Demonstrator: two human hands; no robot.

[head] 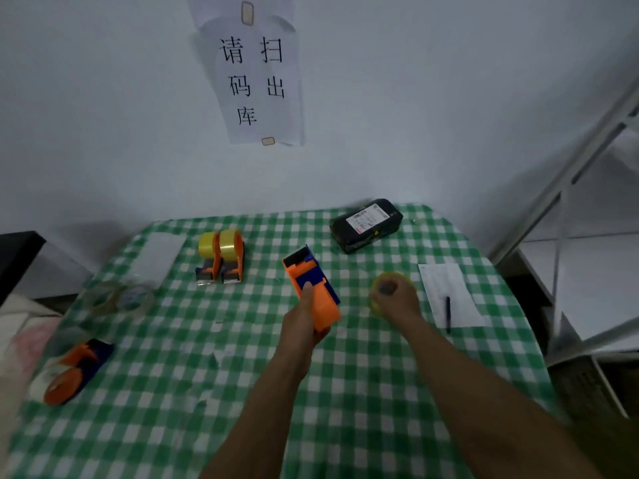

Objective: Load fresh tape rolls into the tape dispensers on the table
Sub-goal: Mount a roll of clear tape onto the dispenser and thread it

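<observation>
at the near left edge of the counter (173, 392), which wears a green and white checked cloth, an orange and blue tape dispenser (77, 371) lies on its side with a clear roll in it. further back along the left edge sit two clear tape rolls (119, 298), loose and overlapping, and behind them a white sheet (157, 255) near the far left corner. toward the far edge, left of centre, two loaded dispensers (221, 257) stand touching side by side, each carrying a yellow roll in an orange frame. on the wall above hangs a taped paper sign (257, 77) printed with the characters 请扫码出库. at the centre of the counter the left hand (306, 323) grips an empty orange and blue dispenser (311, 288) by its handle end, fingers wrapped shut around it, thumb lying along the top, the dispenser raised and angled toward the far edge. just to its right, well apart from it, the right hand (392, 299) is closed around a yellowish tape roll (390, 288), blurred, with the fingers curled over its rim and the core showing between them. behind it, near the far right corner, lies a black wrapped parcel (366, 224) with a white shipping label whose print is too small to read. along the right edge lies a white paper slip (449, 295) with faint unreadable print, and a black pen (448, 314) rests on it.
</observation>
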